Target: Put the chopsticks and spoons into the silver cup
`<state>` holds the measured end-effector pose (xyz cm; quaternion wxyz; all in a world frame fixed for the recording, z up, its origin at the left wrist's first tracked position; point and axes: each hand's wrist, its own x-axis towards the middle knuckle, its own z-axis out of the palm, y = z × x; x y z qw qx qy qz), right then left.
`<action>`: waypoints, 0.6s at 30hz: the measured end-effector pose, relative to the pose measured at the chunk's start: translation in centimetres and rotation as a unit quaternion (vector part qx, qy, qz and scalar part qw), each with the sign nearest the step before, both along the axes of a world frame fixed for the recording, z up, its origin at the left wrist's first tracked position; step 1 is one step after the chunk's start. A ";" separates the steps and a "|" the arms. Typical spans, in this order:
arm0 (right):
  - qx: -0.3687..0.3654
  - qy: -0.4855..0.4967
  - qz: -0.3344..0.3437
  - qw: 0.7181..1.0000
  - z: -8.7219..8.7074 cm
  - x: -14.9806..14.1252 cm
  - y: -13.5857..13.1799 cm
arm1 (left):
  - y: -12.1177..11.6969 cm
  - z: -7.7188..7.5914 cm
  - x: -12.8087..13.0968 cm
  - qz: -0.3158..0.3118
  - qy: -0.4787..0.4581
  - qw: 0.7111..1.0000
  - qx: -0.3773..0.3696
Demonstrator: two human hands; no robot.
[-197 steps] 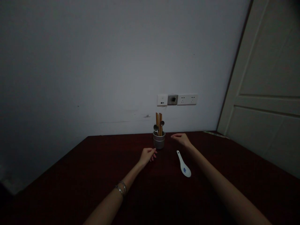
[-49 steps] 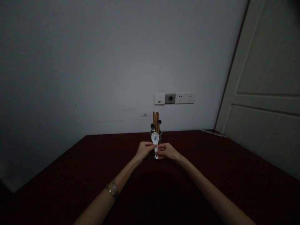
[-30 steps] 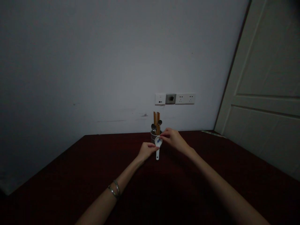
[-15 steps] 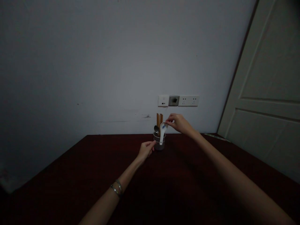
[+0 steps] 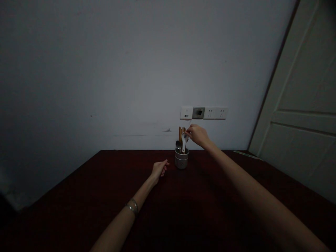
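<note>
A grey metal cup stands on the dark red table, holding wooden chopsticks and a dark metal spoon. My right hand pinches a white soup spoon by its bowl end. The soup spoon's handle points down at the cup's mouth; whether its tip is inside the rim is hard to tell. To the left of the cup, a small gap away from it, is my left hand, its fingers curled together with nothing seen in them.
The dark red table meets a pale wall behind the cup. Wall sockets sit above the cup. A flat strip lies at the table's far right edge, near a panelled door.
My right hand has raised the soup spoon from in front of the cup to over its mouth. My left hand has drawn away leftward from the cup. The view has shifted slightly.
</note>
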<state>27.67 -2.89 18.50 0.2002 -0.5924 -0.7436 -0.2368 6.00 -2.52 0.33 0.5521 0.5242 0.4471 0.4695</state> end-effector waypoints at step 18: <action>-0.123 0.031 -0.044 0.991 -6.2 -0.3 1.1 | -0.1 -0.2 -0.4 -0.068 0.048 0.996 0.034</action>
